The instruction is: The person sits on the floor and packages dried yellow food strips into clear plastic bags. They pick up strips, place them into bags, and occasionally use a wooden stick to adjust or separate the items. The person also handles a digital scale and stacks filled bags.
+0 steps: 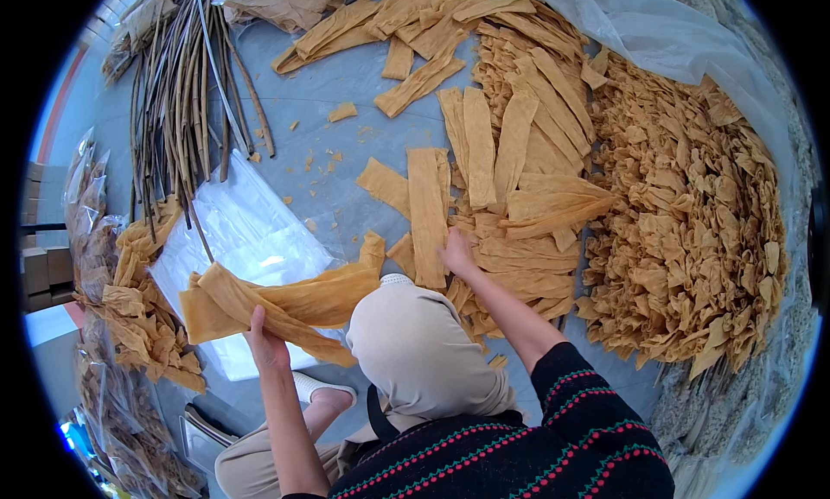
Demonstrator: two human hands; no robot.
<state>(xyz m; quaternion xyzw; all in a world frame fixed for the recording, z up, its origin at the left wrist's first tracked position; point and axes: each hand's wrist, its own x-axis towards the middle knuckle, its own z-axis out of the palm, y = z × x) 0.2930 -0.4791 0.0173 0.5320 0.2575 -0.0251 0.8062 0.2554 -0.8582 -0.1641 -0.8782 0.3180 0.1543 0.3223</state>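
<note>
My left hand holds a bundle of folded, yellow-brown dried sheets that look like bean curd skin; the thumb lies on top. The bundle hangs over white plastic bags, one end close to my knee. My right hand grips the right edge of a long, flat folded strip of the same material; some fingertips are hidden. Beneath and beside that hand lies a layered stack of strips. Several more strips lie lengthwise just beyond it.
A tall heap of crumpled sheets rises at right, partly under clear plastic film. Thin bamboo-like sticks lie at upper left, touching the plastic bags. Bagged sheets line the left side. Broken pieces dot the grey floor.
</note>
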